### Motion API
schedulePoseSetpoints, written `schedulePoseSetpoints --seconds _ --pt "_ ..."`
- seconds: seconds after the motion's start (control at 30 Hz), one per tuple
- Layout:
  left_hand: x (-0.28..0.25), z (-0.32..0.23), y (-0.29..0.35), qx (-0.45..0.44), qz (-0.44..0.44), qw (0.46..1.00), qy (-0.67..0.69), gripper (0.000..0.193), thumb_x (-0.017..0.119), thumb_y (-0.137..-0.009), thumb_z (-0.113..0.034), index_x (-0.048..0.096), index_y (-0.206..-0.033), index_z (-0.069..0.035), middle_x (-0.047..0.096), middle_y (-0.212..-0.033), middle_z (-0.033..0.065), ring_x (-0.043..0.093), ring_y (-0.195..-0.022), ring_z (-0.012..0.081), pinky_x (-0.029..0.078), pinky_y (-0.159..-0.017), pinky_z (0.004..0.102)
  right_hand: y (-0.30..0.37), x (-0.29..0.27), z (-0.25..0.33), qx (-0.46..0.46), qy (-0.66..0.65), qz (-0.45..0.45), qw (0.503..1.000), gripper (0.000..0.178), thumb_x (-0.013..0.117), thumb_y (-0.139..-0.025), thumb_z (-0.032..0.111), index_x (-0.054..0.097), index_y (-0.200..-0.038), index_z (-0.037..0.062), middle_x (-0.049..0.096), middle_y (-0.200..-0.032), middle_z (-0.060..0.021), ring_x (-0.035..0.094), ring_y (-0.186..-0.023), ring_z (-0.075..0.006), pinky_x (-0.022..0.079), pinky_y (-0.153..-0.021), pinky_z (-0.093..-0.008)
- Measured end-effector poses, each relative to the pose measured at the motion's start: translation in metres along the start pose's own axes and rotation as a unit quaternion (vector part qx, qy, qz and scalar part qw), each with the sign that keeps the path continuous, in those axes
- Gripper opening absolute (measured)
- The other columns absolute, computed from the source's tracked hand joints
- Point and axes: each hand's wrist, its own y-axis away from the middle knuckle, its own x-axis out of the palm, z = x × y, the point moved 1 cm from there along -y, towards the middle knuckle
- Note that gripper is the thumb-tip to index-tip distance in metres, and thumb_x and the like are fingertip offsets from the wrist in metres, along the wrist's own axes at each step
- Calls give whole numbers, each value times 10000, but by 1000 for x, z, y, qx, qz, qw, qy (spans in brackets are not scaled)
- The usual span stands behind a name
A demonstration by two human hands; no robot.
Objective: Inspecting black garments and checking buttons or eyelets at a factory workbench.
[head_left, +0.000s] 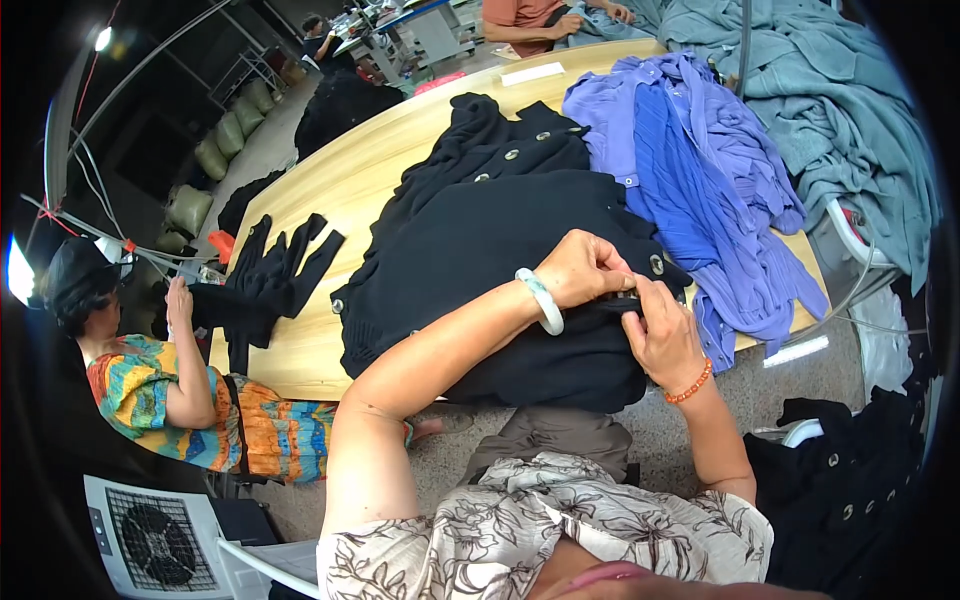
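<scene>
A black knit cardigan (500,240) with round shiny buttons lies spread on the table in front of me, its near edge hanging over the side. My left hand (582,268), below a pale bangle, pinches the cardigan's edge at its right part. Close against it, my right hand (664,332), with an orange bead bracelet at the wrist, is closed on the same edge. The fingertips of both hands almost meet there and hide the exact spot. A button (656,264) shows just beyond them. Another black buttoned garment (490,140) lies behind the cardigan.
Purple-blue garments (690,170) are heaped on the right of the wooden table (300,190). Grey-green fabric (830,120) is piled beyond. At the left a co-worker (150,390) handles a black garment (270,280). An air cooler (155,540) stands lower left; black clothes (840,480) hang lower right.
</scene>
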Motion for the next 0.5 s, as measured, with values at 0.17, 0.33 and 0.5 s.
schedulePoseSetpoints --seconds 0.17,0.33,0.5 --pt "11 -14 23 142 26 929 -341 343 769 -748 -116 696 -1033 61 684 -936 180 676 -861 277 542 -786 354 -1 -3 -13 17 -68 62 996 352 635 -846 47 561 -1178 -46 588 -962 -198 625 -793 -396 515 -681 -441" --pt "17 -8 24 135 -54 928 -343 211 670 -786 -44 720 -974 38 693 -935 214 678 -909 364 531 -818 405 -2 1 -25 179 -326 98 923 294 686 -873 43 622 -1132 -80 637 -843 -96 583 -614 -101 461 -554 -248" --pt "18 -3 25 144 -79 931 -325 185 656 -793 -34 723 -952 32 699 -903 209 690 -837 344 537 -772 381 6 10 -28 191 -395 71 896 285 648 -891 -7 615 -1154 -111 645 -848 -67 591 -638 -68 466 -553 -210"
